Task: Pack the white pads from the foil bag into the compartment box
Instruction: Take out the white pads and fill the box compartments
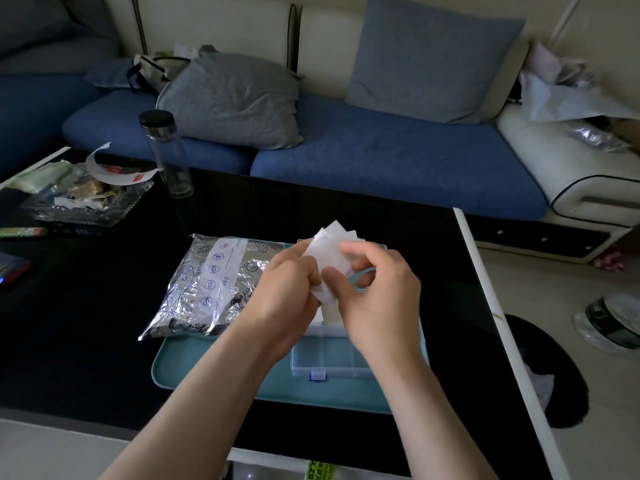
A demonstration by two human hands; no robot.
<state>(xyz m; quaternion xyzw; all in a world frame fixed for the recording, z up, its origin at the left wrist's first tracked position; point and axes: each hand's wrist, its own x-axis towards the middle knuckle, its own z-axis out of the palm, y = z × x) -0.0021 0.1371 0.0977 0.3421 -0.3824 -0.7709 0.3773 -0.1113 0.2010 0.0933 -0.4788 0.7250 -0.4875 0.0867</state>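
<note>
Setting: home living room. Evidence: long cream-framed sofa with blue fabric seat cushions [398, 161], with a rumpled grey fabric pillow [232, 102] and a square blue-grey back cushion [433, 60] on it. Low glossy black surface [86, 306] in front carries a cluttered clear glass dish [86, 206] and a tall clear black-lidded bottle [166, 154].

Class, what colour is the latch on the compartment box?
The latch is blue; head view shows it best.

The foil bag [207, 285] is crinkled, shiny silver. The compartment box [329, 358] is clear, smooth plastic with a blue clasp. The tray [207, 368] looks smooth, matt teal. The table [86, 323] is glossy black. The sofa cushions [398, 161] are matt blue cloth.
</note>
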